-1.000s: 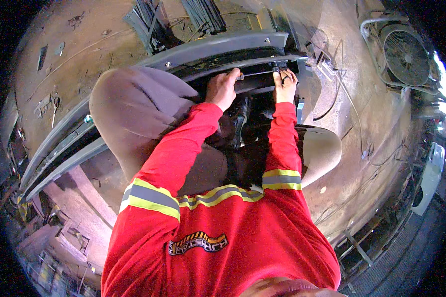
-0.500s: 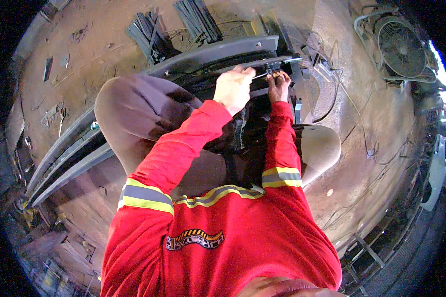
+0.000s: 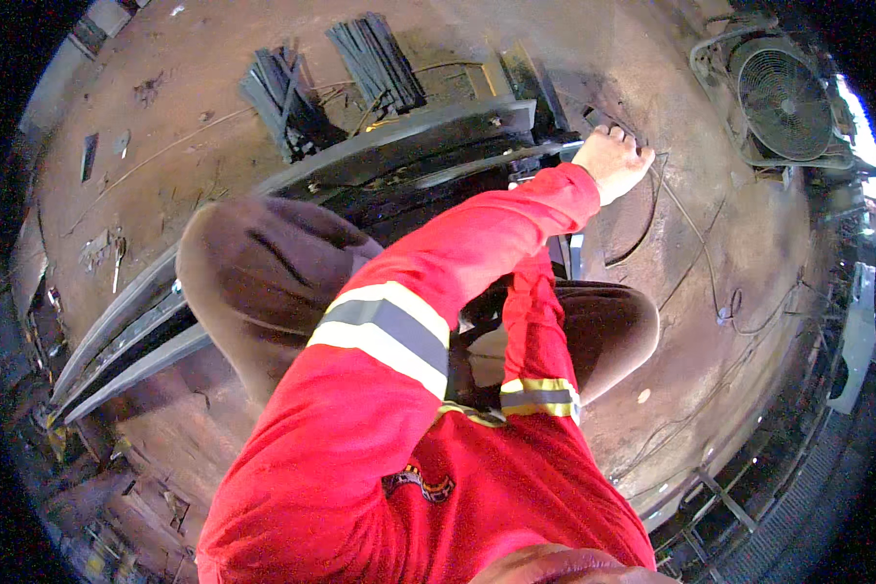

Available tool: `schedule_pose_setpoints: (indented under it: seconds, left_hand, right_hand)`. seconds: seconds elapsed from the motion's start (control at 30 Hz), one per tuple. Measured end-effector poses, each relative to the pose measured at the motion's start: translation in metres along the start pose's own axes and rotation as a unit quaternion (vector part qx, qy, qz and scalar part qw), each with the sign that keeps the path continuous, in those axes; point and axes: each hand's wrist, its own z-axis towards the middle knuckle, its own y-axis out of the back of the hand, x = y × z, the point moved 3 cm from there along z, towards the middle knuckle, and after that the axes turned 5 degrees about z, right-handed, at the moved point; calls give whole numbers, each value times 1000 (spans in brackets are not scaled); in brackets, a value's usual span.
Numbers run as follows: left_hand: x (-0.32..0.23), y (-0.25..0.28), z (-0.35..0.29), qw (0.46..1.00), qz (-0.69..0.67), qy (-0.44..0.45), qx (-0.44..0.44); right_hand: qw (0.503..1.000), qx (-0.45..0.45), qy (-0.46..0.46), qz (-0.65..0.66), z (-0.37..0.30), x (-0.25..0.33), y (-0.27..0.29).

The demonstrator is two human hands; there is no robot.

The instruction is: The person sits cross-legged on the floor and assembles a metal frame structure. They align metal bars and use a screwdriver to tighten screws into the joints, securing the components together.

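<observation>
My left hand [image 3: 614, 164] is stretched across to the right, over my right forearm [image 3: 535, 307]. Its fingers are curled by the right end of the long metal bars; what they hold, if anything, is hidden. Under the left sleeve [image 3: 516, 219], my right hand is almost wholly covered, so its fingers cannot be read. Dark curved metal bars [image 3: 409, 133] lie in front of my folded legs and run far to the left. A pale metal bar end [image 3: 566, 149] shows just left of my left hand.
Two bundles of dark metal strips [image 3: 375, 63] lie beyond the bars. A large round fan [image 3: 784, 99] stands at the far right. Cables [image 3: 696, 229] trail over the floor on the right. Long bar ends [image 3: 117, 321] reach out at the left, near small scraps.
My left hand has swung right from the middle of the bars, crossing above my right arm. The thin shiny rod seen by it earlier no longer shows, and my right hand is now covered.
</observation>
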Motion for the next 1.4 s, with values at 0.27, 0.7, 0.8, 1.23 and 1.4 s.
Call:
schedule_pose_setpoints:
  seconds: [0.27,0.7,0.8,1.23,1.4]
  left_hand:
    - [4,-136,6,974,25,47,221]
    - [-4,-23,33,976,16,-91,198]
    - [-1,36,15,976,-57,-91,189]
    - [-6,-64,29,971,108,-62,205]
    - [10,-108,18,975,71,-59,201]
  right_hand:
    - [1000,9,-15,-16,-8,-5,7]
    - [1000,-16,13,4,11,-2,-7]
    - [999,-40,0,-7,10,-8,6]
    - [999,-37,-4,8,-11,8,13]
    - [999,-38,-1,8,-11,9,17]
